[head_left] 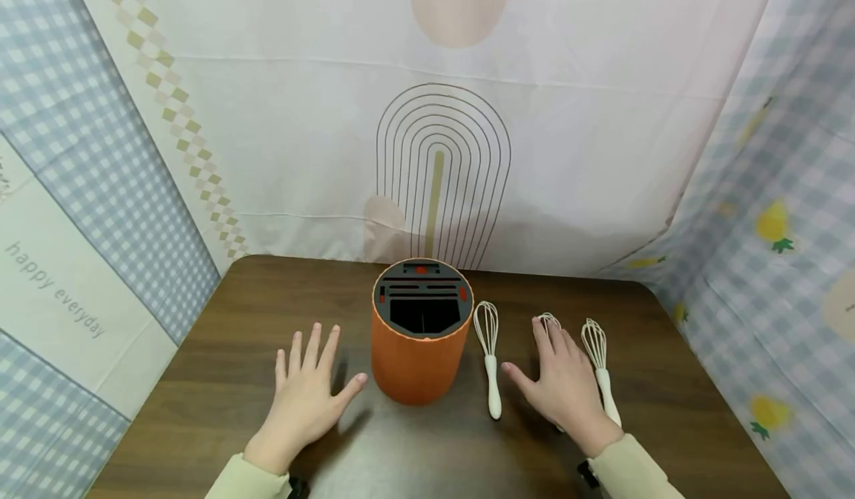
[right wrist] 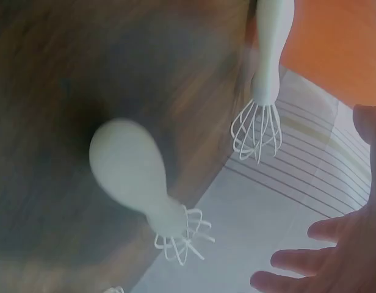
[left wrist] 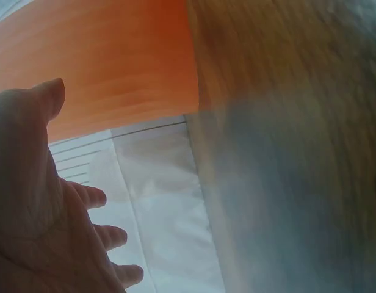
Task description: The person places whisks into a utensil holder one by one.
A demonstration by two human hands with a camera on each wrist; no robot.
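Observation:
An orange round knife block [head_left: 417,365] with a black slotted top stands upright on the table. To its left, my left hand [head_left: 302,402] hovers with fingers spread and holds nothing; in the left wrist view its thumb [left wrist: 50,97] overlaps the orange wall. Right of the block lies a white whisk [head_left: 491,365]. My right hand [head_left: 564,380], fingers straight, is over a second whisk [head_left: 549,319], hiding most of it; the right wrist view shows that whisk's thick handle [right wrist: 128,165] apart from the fingers. A third whisk [head_left: 603,369] lies further right, partly behind the hand.
The brown wooden table [head_left: 220,380] ends at a white printed cloth [head_left: 300,150] hanging behind. Blue checked cloths hang at the left [head_left: 80,150] and right [head_left: 755,298] sides.

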